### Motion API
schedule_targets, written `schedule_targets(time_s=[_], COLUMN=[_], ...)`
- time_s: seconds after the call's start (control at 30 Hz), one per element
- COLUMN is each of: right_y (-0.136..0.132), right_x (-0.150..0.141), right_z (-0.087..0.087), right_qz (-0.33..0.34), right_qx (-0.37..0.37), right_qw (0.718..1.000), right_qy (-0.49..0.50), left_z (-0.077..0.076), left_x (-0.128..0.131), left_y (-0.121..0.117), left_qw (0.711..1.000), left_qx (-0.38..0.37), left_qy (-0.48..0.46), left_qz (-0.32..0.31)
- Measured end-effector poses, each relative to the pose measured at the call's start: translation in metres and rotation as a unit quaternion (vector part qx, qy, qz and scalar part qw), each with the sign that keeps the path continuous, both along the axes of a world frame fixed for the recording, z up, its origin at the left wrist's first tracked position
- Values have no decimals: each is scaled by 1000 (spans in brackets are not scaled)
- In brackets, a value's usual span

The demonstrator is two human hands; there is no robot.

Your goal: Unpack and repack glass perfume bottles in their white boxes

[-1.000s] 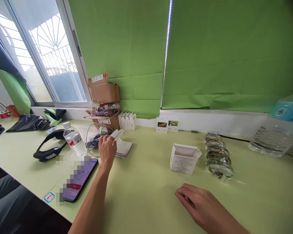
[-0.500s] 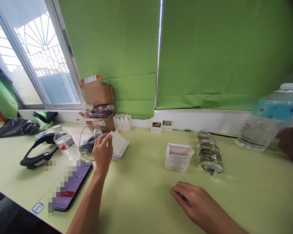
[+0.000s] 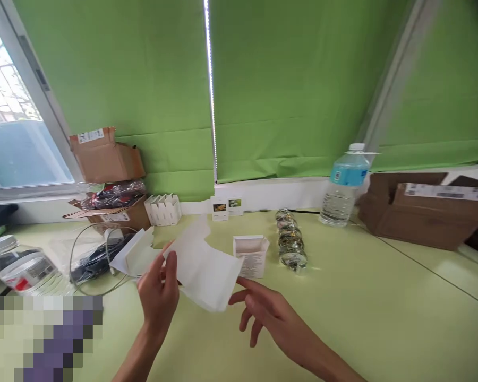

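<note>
- The left hand pinches the white sheet, held above the table.
- The right hand is open, fingers spread by the sheet's right edge (contact is unclear).
- 1 white box stands open-topped behind the sheet.
- The lower left cardboard box bears clear-wrapped items.
- 2 bottles: the large bottle holds clear liquid; the left bottle tilts.
- 2 picture cards.
</note>
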State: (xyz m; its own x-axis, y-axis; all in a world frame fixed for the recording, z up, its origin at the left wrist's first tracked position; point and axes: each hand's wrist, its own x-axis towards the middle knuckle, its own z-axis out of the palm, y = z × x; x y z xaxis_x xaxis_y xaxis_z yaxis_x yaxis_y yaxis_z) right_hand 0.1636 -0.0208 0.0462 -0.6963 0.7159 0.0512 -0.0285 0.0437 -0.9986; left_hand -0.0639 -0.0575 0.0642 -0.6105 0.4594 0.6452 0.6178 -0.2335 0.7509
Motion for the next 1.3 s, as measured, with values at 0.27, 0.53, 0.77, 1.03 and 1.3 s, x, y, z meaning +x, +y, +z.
schedule_targets(time_s=[0.27,0.53,0.77,1.03,1.3], right_y=[4,10,16,18,23], right_x=[5,6,10,10,14], right_z=[13,6,9,6,10], right_qz=[-25,23,11,-1,-62], right_qx=[-34,-54,-51,-57,-28], right_qw=[993,989,992,993,993], right_qy=[112,139,118,105,92], left_z=[-11,-11,-17,-13,-25], left_x=[25,47,44,49,45], left_y=[-7,-2,6,5,7], left_qw=[946,918,881,884,889], left_qx=[62,-103,-168,-173,-167], left_qy=[152,-160,-171,-196,-156], left_qz=[-278,-349,-408,-387,-397])
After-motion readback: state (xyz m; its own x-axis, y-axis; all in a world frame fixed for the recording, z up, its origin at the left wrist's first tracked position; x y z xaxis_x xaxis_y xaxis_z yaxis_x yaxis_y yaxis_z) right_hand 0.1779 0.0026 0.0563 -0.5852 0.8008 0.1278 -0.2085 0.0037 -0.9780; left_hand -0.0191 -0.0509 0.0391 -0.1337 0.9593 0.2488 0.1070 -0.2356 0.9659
